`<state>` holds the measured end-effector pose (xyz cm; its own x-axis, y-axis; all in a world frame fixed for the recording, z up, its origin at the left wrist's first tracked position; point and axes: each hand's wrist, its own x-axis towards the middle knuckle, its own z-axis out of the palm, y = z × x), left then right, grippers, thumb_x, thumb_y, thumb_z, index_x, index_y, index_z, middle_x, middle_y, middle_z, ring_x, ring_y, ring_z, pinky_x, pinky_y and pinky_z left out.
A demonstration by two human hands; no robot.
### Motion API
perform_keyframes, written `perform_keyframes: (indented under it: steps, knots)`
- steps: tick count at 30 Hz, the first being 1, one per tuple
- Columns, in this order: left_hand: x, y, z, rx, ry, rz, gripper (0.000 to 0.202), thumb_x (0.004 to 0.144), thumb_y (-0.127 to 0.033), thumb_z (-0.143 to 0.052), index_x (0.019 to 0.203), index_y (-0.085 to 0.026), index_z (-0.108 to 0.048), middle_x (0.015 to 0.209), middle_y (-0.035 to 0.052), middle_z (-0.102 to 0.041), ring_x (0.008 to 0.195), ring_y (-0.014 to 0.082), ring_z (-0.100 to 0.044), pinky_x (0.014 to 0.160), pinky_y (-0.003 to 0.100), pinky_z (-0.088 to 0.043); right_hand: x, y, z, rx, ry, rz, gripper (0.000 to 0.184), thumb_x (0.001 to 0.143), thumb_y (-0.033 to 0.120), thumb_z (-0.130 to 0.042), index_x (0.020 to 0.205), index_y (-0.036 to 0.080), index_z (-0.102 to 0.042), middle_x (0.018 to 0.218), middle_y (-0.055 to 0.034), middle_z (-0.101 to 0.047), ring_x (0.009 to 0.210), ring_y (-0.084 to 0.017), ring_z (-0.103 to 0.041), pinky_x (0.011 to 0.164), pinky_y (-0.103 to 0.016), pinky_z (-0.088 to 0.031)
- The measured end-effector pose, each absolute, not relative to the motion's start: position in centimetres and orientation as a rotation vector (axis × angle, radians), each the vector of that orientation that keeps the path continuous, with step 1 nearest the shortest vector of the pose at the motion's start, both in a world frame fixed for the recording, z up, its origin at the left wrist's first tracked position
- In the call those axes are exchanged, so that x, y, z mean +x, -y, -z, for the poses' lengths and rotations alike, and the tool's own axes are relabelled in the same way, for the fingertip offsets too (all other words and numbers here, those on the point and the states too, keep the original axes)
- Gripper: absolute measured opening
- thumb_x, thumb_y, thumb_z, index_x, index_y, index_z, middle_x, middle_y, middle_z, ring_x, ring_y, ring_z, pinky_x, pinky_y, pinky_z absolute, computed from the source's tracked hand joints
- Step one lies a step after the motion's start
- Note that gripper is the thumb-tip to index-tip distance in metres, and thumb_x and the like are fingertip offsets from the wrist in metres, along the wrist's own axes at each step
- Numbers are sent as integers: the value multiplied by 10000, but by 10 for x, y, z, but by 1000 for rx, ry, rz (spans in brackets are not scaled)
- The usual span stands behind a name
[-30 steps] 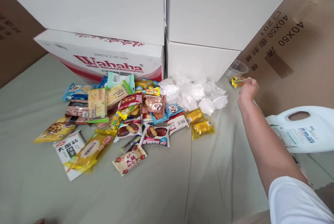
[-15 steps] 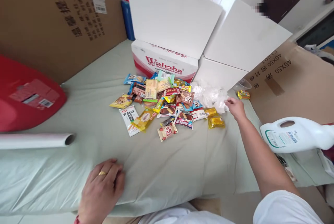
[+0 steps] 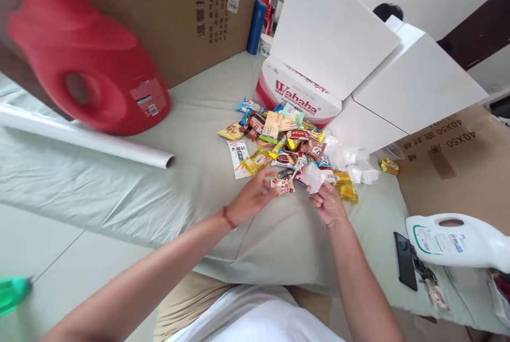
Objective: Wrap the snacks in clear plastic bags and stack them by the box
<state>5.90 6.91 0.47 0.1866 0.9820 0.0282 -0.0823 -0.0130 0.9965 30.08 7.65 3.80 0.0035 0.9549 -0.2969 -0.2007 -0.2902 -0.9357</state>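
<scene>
I see the right hand (image 3: 330, 204) pinching a clear plastic bag (image 3: 313, 177); the left hand (image 3: 254, 196), fingers parted, is at its nine o'clock, snack packets (image 3: 294, 144) at eleven.

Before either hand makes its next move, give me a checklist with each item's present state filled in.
1. Right hand grips the translucent plastic: ok, pinched in its fingers.
2. Left hand free: ok, nothing visible in it.
3. Left hand clear of the cream packet: cannot tell; fingertips are at its edge.
4. Plastic's opening located: cannot tell, too crumpled.
5. All snacks in one pile: not ok; a yellow packet lies apart at right.
6. Phone away from both hands: ok.
</scene>
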Motion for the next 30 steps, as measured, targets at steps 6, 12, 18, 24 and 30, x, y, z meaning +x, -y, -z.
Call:
perform_keyframes:
  steps: [6,12,18,24,30]
  knots:
    - [99,-108,28,915,-717,-1011,606,578,-506,-910,986,-156,-631,818,10,-638,647,104,-548,575,227,-423,260,-55,-9,-1261,705,-1514,411,613,314,-943,916,221,-682,617,66,-607,457,-39,-360,427,-167,-347]
    - [86,-105,31,902,-691,-1084,484,658,-546,-868,820,-160,-625,686,-33,-569,570,81,-437,521,217,-329,276,-53,-10,-1232,569,-1261,402,576,248,-965,866,228,-688,677,79,-585,539,-46,-465,473,-162,-425]
    - [85,-104,21,857,-578,-1057,450,660,-502,-877,818,-175,-610,822,1,-621,656,106,-505,572,232,-402,291,-48,-9,-1079,402,-1315,384,611,164,-933,819,229,-617,716,83,-588,525,-35,-434,432,-143,-380]
    - [76,-98,14,986,-365,-835,369,671,-492,-835,734,-158,-691,1027,111,-718,717,144,-543,593,271,-349,300,-42,0,-1017,431,-1288,355,618,148,-859,724,211,-526,675,70,-547,561,-58,-473,480,-176,-438]
    - [80,-96,21,1287,-621,-857,455,725,-495,-798,1016,-170,-668,908,54,-675,595,103,-431,574,262,-342,299,-44,0,-1123,513,-1352,339,615,206,-849,852,218,-607,747,50,-594,532,-47,-428,405,-141,-333]
